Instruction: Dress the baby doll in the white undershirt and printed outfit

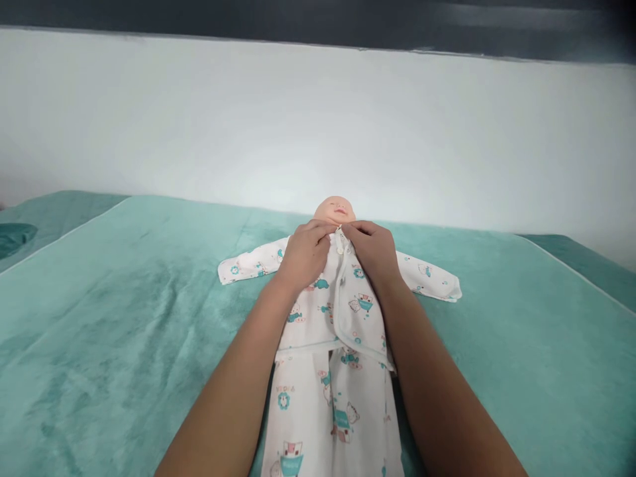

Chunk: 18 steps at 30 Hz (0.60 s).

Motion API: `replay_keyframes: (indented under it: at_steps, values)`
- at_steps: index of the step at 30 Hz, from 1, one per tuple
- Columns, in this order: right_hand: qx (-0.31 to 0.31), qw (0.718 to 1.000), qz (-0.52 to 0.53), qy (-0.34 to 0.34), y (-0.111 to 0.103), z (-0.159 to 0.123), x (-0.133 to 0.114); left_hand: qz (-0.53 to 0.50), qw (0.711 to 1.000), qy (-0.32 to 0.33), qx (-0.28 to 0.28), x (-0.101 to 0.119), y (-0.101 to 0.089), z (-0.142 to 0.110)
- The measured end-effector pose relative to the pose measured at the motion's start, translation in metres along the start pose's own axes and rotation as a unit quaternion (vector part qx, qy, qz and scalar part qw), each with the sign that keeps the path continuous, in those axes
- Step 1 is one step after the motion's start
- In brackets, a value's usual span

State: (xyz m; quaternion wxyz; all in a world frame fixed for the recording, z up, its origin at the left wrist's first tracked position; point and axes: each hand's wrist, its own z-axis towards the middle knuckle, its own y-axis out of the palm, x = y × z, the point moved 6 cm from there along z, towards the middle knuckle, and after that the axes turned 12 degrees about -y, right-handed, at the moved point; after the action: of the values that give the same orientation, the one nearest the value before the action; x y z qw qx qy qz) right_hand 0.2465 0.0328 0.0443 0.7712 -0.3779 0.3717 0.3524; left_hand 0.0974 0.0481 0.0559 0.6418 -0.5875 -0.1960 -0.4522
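A baby doll (334, 209) lies on its back, its head away from me, dressed in a white printed jacket (318, 324) and matching trousers (303, 411). Both jacket sleeves stretch out sideways. At the neck, my left hand (309, 252) pinches the collar from the left side. My right hand (371, 249) grips the collar's other side, its fingertips close to those of the left. Below them the front edges overlap, with the lower right flap curling slightly. The fingertips partly hide the top of the collar.
A teal plush blanket (124, 318) spreads under the doll, wrinkled on the left. Behind it stands a white wall (318, 126) with a dark band (248, 23) above. A darker teal round shape (14, 238) shows at the far left edge.
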Motion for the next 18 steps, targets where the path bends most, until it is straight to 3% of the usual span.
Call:
replay_keyframes:
  at_steps: [18]
  values:
    - [0.003,1.000,-0.022,-0.003,0.0000,0.0006,-0.0007,-0.005,1.000,-0.001,-0.003,0.0006,0.0003,0.0004]
